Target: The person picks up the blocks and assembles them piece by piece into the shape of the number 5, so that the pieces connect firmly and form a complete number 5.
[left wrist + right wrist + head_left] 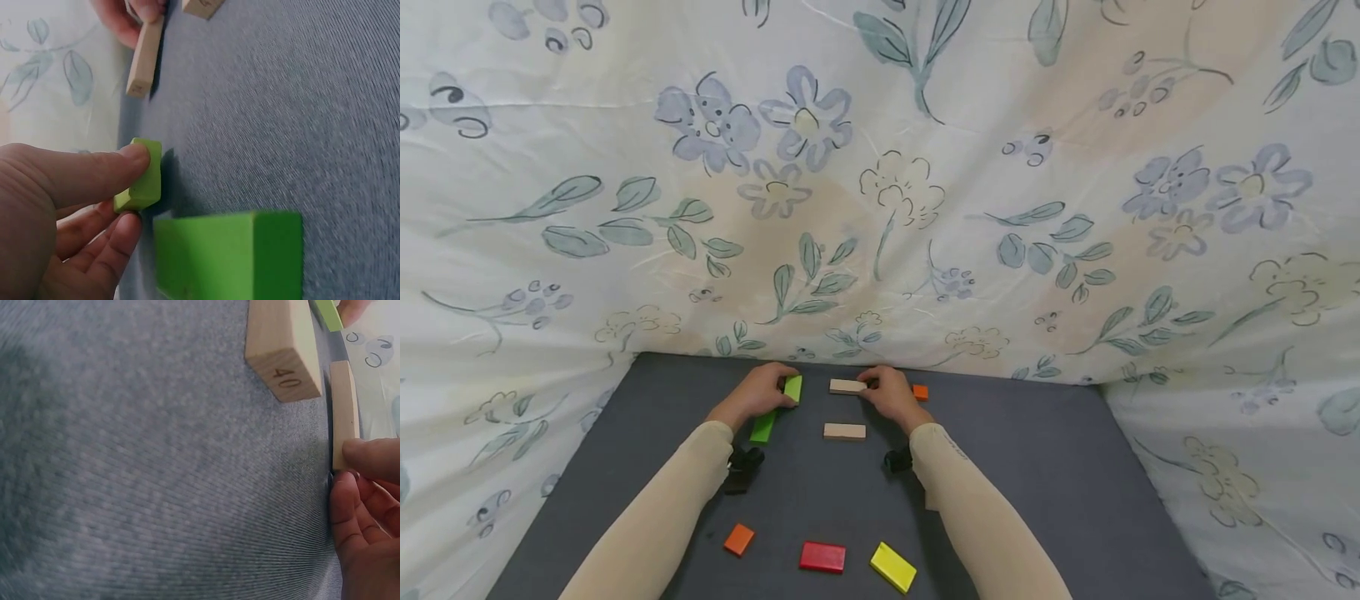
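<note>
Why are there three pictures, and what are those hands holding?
There's no robot here, just a person's two bare hands. The big picture comes from a camera on their head, looking forward and down. The others come from cameras on each wrist, so the hands look closer. The left hand pinches a light green block; the right hand pinches one end of a wooden block. On the grey surface lie a darker green block, another wooden block marked 40, a red block and a yellow block. One orange block is near the left sleeve, and another orange block is beside the right hand.
</note>
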`<state>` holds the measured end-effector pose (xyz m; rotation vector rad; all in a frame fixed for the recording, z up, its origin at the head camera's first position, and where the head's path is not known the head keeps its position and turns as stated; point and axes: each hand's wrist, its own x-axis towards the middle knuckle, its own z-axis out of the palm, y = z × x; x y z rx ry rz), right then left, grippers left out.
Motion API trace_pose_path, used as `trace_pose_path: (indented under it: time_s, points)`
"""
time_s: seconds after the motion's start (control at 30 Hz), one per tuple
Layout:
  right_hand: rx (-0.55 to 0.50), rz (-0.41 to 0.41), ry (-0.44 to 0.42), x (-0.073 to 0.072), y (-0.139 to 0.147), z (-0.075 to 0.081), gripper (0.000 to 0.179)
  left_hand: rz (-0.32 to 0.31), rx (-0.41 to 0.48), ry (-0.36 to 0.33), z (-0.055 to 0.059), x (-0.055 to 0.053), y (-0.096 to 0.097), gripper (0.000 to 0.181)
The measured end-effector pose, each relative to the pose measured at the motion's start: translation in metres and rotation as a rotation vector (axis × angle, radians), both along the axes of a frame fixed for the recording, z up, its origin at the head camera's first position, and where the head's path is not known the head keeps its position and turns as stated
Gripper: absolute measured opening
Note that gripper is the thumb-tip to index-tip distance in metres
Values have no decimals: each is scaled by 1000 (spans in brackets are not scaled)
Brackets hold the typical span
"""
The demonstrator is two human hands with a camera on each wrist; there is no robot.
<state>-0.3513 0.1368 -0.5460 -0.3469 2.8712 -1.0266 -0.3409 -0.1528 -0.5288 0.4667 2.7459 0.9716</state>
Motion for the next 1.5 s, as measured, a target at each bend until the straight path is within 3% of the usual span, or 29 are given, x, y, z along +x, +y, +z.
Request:
trace_pose_path:
  time_s: [0.13, 0.47, 0.87, 1.5]
  points:
    - [-3, 11, 0, -1, 0, 1, 21, 2, -11, 11, 1, -1, 6, 61]
    - [9, 16, 29, 0, 1, 4, 20, -88, -42, 40, 3, -3, 23, 58]
    - [-19, 38, 43, -1, 2, 3, 20, -81, -83, 10, 1, -5, 40, 57]
    - [0, 12, 41, -4, 6, 1, 20, -99, -82, 54, 2, -10, 58, 55]
